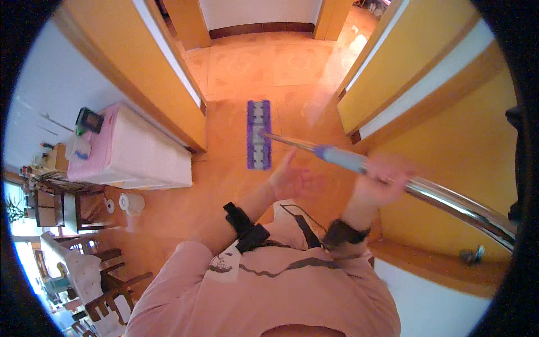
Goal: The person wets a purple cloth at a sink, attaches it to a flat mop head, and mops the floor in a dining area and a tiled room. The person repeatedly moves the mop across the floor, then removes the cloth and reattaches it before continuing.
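Note:
A flat mop head (259,135) with purple edges and a grey middle plate lies on the tiled floor in front of me, at a doorway. From its centre the metal mop pole (446,196), with a light blue and purple sleeve, slants up to the right. My right hand (389,179), somewhat blurred, is closed around this pole just above the blue sleeve. Below the lower part of the pole, my left hand (297,179) is held with its fingers spread and nothing in it. Each wrist wears a black strap.
Wooden door panels (421,63) flank the passage at the left and right. A white cabinet (147,156) with a pink cover stands at the left, with a white round container (131,204) on the floor beside it. Dark wooden chairs (109,295) and a table are at the lower left.

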Demonstrator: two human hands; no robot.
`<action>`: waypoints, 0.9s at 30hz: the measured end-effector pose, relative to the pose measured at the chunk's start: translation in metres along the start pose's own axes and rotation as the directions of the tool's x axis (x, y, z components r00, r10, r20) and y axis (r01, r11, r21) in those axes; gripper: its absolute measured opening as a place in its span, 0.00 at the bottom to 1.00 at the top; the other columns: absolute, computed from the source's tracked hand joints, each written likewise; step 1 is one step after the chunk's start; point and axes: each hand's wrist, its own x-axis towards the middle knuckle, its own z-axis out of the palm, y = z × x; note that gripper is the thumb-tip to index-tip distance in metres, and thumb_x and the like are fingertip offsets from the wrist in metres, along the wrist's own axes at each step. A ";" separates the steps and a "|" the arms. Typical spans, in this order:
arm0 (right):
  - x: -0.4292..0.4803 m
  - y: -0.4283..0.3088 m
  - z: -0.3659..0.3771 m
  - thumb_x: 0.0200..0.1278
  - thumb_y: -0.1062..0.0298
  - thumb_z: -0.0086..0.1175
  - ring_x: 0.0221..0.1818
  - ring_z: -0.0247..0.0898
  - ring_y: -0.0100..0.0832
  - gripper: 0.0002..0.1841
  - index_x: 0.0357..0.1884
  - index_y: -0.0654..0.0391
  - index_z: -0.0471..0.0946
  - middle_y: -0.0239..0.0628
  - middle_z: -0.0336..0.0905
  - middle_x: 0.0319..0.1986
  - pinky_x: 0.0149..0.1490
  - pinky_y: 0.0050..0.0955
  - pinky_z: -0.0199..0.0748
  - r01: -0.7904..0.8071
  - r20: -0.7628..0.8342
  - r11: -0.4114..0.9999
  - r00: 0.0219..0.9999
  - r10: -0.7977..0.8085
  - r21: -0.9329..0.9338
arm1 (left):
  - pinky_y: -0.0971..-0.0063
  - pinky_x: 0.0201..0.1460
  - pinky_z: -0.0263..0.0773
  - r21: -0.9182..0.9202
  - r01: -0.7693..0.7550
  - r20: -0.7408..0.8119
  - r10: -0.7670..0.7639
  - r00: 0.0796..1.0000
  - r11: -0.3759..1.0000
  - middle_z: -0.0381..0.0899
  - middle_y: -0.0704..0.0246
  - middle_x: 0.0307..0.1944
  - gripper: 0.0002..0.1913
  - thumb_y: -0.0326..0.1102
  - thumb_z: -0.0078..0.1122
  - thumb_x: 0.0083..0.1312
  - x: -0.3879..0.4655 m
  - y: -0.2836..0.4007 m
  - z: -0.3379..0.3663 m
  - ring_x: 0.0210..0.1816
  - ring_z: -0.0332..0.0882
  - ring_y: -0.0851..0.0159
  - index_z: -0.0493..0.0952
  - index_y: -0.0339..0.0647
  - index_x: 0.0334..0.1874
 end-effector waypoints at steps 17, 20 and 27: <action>0.241 0.399 -0.047 0.55 0.51 0.48 0.32 0.70 0.38 0.19 0.31 0.59 0.65 0.43 0.71 0.28 0.48 0.47 0.67 -0.264 0.549 0.928 0.750 0.370 -0.264 | 0.61 0.34 0.66 -0.068 -0.828 -0.446 0.725 0.525 0.557 0.62 0.71 0.19 0.11 0.42 0.39 0.62 0.258 0.440 -0.220 0.24 0.65 0.65 0.61 0.46 0.23; 0.268 0.501 -0.022 0.50 0.65 0.54 0.34 0.73 0.39 0.10 0.30 0.59 0.68 0.43 0.74 0.28 0.49 0.46 0.68 -0.420 0.481 0.875 0.731 0.483 -0.240 | 0.61 0.37 0.68 -0.107 -0.868 -0.461 0.749 0.475 0.485 0.62 0.70 0.17 0.12 0.44 0.42 0.61 0.253 0.553 -0.225 0.23 0.65 0.65 0.61 0.46 0.23; 0.309 0.743 0.044 0.46 0.81 0.49 0.33 0.74 0.30 0.05 0.27 0.60 0.71 0.36 0.75 0.26 0.49 0.32 0.69 -0.409 0.549 0.783 0.560 0.621 -0.468 | 0.64 0.32 0.72 -0.108 -0.910 -0.764 0.552 0.333 0.400 0.65 0.66 0.21 0.09 0.35 0.51 0.55 0.243 0.778 -0.224 0.24 0.68 0.65 0.62 0.42 0.25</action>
